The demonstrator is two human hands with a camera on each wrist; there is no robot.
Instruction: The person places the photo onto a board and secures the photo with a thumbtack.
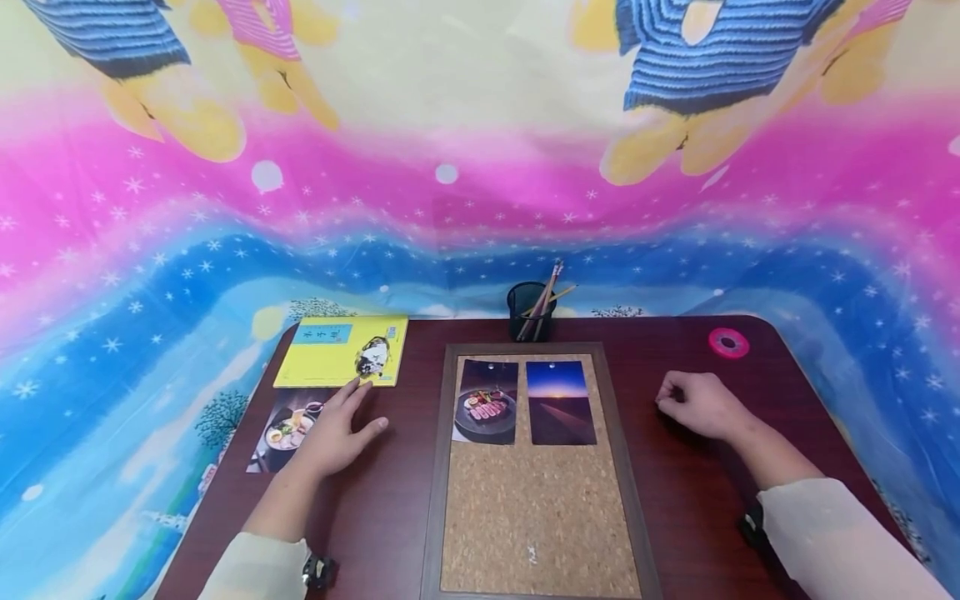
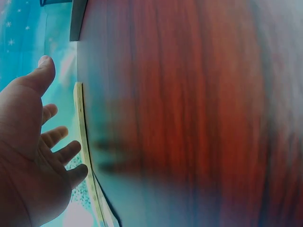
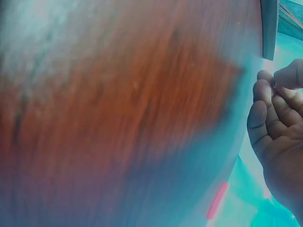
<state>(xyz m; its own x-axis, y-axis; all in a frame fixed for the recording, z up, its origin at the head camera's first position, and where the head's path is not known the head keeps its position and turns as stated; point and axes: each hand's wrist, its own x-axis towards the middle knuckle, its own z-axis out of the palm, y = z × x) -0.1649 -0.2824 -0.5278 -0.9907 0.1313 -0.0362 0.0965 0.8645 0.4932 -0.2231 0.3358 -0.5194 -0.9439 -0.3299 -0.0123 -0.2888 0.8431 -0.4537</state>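
My left hand (image 1: 335,429) is open, its fingers spread above the table by a photo of a food bowl (image 1: 283,433). Its fingertips reach the lower edge of a yellow book (image 1: 318,362); contact is unclear. In the left wrist view, the left palm (image 2: 28,156) holds nothing. To the right of the cork board (image 1: 540,508), my right hand (image 1: 701,406) has curled fingers. The right wrist view shows its thumb and index finger pinching a tiny dark object (image 3: 273,82), mostly hidden. Pinned along the board's top are a steak-plate photo (image 1: 486,406) and a sunset-road photo (image 1: 560,408).
Behind the board stands a black mesh pen cup (image 1: 525,312) with several pencils. A pink ring-shaped roll (image 1: 728,342) lies at the table's back right. The dark red table (image 1: 375,508) is bordered by a colourful printed curtain (image 1: 480,217).
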